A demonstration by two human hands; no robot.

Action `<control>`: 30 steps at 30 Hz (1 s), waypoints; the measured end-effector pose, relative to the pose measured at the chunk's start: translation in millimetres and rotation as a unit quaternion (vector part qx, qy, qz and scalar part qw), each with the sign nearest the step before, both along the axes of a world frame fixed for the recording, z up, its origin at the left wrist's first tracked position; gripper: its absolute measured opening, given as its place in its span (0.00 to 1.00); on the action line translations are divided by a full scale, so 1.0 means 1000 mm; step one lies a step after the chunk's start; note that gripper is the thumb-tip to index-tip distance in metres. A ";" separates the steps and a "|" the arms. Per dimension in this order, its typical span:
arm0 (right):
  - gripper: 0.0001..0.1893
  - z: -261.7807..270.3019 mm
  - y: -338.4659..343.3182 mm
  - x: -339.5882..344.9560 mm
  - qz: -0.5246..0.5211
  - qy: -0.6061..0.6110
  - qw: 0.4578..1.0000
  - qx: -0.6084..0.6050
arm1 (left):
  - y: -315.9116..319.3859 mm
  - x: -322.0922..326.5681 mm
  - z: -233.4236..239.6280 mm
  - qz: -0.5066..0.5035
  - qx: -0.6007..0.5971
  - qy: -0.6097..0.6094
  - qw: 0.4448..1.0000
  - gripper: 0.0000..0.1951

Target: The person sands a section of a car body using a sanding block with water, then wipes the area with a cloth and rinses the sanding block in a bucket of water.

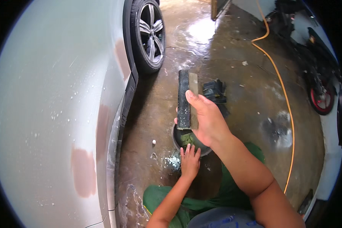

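Observation:
My right hand (209, 116) grips a sanding block (183, 99), a long flat piece with a dark, water-speckled face and a tan side, held upright above a round basin. My left hand (190, 161) reaches over the near rim of the basin (176, 142), fingers spread beside a green cloth or scouring pad (187, 139) lying in it; nothing shows in its grasp. To the left stands a pale car body (59, 114) with water drops and dull pinkish patches (84, 172), some along the sill and near the wheel arch.
A car wheel (151, 34) stands at the upper left. Dark crumpled sheets (215, 89) lie on the wet concrete floor beyond the basin. An orange hose (287, 108) runs down the right side, and a motorcycle (319, 85) with a red-rimmed wheel is parked beyond it.

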State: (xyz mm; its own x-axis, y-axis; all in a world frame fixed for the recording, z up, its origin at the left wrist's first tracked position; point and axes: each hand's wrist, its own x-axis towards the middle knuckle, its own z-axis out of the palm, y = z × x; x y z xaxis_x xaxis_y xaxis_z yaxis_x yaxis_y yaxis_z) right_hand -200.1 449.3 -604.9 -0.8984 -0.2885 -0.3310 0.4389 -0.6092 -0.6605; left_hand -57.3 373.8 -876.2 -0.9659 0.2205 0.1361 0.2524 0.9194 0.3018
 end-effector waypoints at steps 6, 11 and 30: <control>0.14 -0.043 0.007 -0.137 0.038 -0.002 0.999 -0.009 | 0.015 -0.029 -0.015 0.020 -0.039 -0.146 0.988 0.25; 0.14 -0.105 0.019 -0.216 0.104 -0.042 0.993 -0.036 | 0.030 -0.044 0.003 0.016 -0.069 -0.202 0.977 0.20; 0.15 -0.173 -0.019 -0.261 0.150 0.059 0.987 0.012 | 0.070 -0.155 0.005 0.131 -0.076 -0.172 0.973 0.19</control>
